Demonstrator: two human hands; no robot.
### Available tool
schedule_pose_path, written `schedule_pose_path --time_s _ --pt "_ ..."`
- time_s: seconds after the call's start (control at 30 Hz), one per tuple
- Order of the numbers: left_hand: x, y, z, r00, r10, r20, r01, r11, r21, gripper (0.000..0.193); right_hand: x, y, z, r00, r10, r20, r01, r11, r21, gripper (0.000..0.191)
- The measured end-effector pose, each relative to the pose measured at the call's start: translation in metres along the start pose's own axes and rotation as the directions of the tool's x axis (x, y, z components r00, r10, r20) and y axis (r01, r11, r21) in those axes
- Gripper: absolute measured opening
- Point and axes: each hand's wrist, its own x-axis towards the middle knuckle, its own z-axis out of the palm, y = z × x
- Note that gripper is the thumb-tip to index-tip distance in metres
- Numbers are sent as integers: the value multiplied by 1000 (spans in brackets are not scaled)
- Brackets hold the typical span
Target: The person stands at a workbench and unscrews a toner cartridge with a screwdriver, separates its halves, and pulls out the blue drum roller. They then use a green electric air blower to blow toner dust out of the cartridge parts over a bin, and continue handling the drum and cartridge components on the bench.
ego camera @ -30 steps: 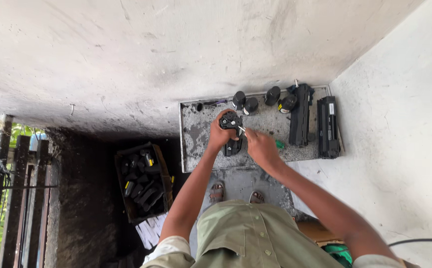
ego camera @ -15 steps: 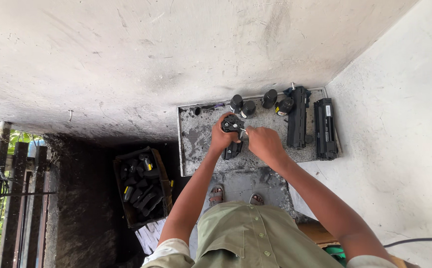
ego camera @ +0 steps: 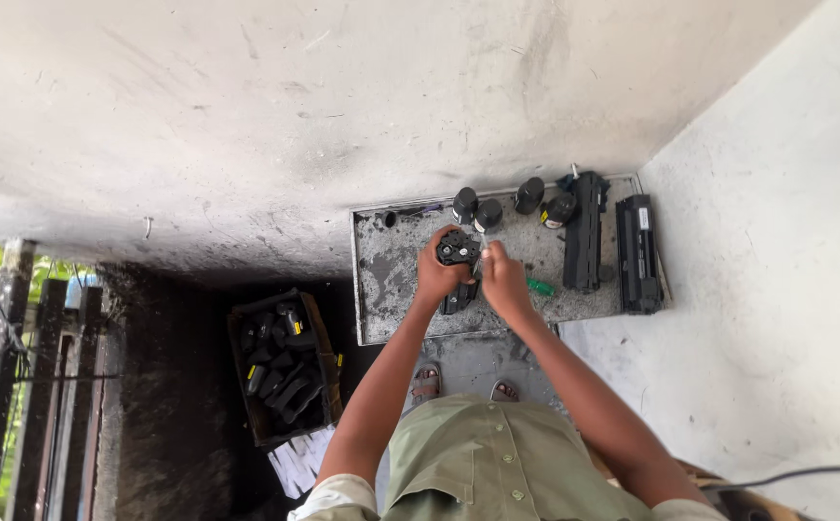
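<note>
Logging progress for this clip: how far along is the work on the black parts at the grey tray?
Looks done or set aside: two long black cartridges lie at the tray's right end, with dark bottles along the far edge. In hand: the left hand holds a small black part, while the right hand works at it with something thin. Possibly left: the box of black parts on the floor.

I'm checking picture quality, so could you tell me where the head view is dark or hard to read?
Head view: daylight falls evenly on the grey tray; the box of black parts sits in deep shadow; the part in the left hand is too small for detail.
</note>
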Motion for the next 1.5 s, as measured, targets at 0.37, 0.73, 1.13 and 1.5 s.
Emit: schedule_pose_path --time_s 0.37,0.73,1.13,1.5 --pt "-13 19 12 995 99 -22 -98 995 21 69 36 -26 -32 953 -30 303 137 931 -338 39" --pt "-35 31 32 995 87 56 -92 993 80 69 39 -14 -58 835 234 499 101 826 -555 47" --pt "-40 36 39 989 146 -21 -141 981 135 67 44 12 -64 793 230 564 56 894 -444 55" --pt "-57 33 64 965 244 -91 -213 941 264 72 40 27 -78 772 302 559 -21 891 -453 48"
